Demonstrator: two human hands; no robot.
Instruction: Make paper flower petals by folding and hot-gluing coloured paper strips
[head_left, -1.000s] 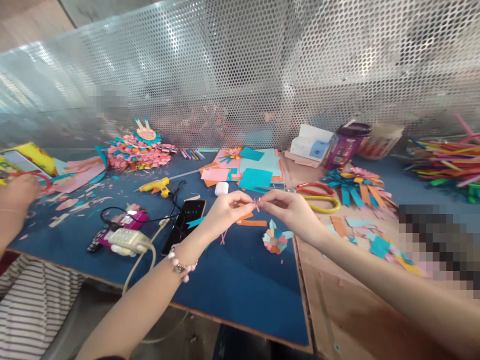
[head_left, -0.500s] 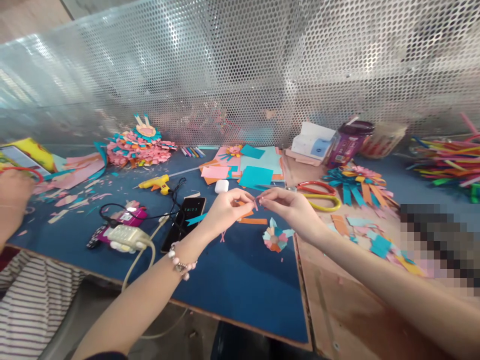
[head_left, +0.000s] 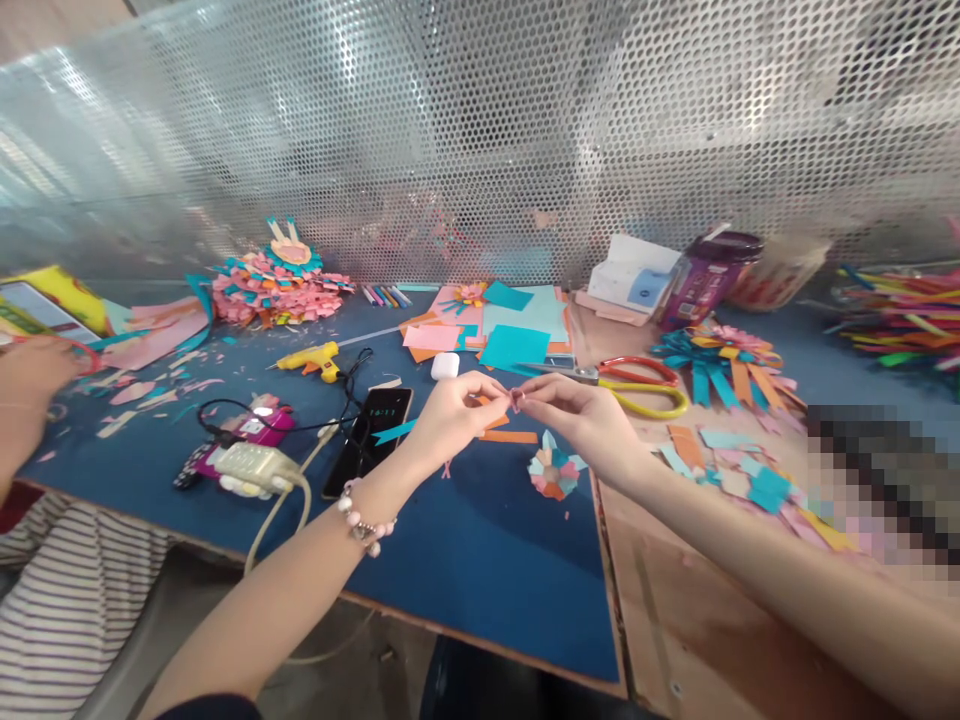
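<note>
My left hand (head_left: 461,408) and my right hand (head_left: 577,412) meet above the blue tabletop, each closed in a pinch. Between their fingertips is a small pink paper strip (head_left: 516,398), bent into a curve; the fingers partly cover it. Just below my right hand sits a small paper flower (head_left: 555,472) in pale blue, pink and orange. Orange paper strips (head_left: 510,436) lie under the hands. A blue strip (head_left: 395,433) rests across a black phone (head_left: 367,440) left of my left hand. Scissors (head_left: 641,385) with red and yellow handles lie beyond my right hand.
A yellow glue gun (head_left: 311,360), a power strip (head_left: 255,468) and its cables lie to the left. Stacked coloured paper (head_left: 517,335) lies behind my hands. A purple cup (head_left: 712,275) stands back right. Another person's hand (head_left: 30,400) is at the far left.
The pink strip, straighter before, is now curled between my fingertips. My hands have barely moved. The other person's hand has shifted slightly right.
</note>
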